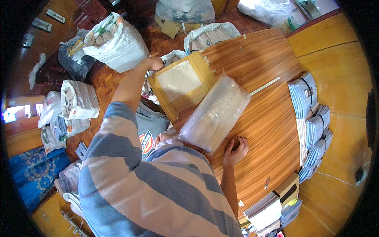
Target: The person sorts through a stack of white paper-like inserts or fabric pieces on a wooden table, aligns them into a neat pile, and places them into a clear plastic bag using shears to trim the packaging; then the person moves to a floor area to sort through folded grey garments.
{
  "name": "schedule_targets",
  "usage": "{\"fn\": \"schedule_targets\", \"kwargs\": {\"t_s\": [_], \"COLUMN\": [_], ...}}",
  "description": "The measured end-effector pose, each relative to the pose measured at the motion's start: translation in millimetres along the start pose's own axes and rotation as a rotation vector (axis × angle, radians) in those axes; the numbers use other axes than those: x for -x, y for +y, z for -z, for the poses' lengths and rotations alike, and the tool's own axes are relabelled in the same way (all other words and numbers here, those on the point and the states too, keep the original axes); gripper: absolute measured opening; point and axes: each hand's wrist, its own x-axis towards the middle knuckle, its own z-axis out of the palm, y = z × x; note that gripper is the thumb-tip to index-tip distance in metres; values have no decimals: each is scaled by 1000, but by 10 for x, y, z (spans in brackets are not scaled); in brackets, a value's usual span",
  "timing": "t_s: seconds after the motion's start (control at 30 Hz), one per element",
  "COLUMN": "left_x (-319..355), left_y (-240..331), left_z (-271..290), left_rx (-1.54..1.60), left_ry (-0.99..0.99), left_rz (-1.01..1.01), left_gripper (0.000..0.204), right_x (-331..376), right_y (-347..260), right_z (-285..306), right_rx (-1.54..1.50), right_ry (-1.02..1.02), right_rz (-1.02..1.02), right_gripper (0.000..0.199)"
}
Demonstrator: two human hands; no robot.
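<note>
My left hand (155, 64) is stretched out past the table's left edge, beside a white sack (173, 56). Its fingers are closed, and what they hold, if anything, is hidden. My right hand (236, 152) rests on the wooden table (268, 134) with loosely curled fingers, thumb apart, holding nothing. Left of it lies a stack of clear plastic bags (217, 112). Beyond the stack, a brown taped cardboard piece (192, 103) with a handwritten white sheet (179, 80) lies at the table's left edge.
Strapped bundles of blue folded packs (306, 93) line the table's right side. A pen (267, 182) and a paper stack (266, 213) lie toward the near right. White sacks (118, 45) and filled bags (79, 100) stand on the floor at left. A grey garment (152, 122) hangs below the cardboard.
</note>
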Motion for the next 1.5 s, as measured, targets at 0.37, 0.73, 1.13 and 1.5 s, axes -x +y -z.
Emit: {"fn": "schedule_targets", "kwargs": {"t_s": [0.37, 0.73, 1.13, 1.5], "left_x": [3305, 2687, 2510, 2407], "left_y": [2598, 2050, 2902, 3429], "left_z": [1789, 990, 315, 405], "left_rx": [124, 377, 1010, 1788], "left_ry": [960, 488, 260, 619], "left_rz": [-615, -511, -954, -663], "left_gripper": [29, 72, 20, 22], "right_x": [-1370, -1291, -1259, -605], "right_y": [-1434, -2826, -1862, -1580], "right_z": [678, 805, 1024, 334], "right_rx": [-505, -782, -911, -1130], "right_ry": [67, -801, -645, -406], "right_rz": [430, 559, 159, -49], "right_gripper": [85, 18, 16, 19]}}
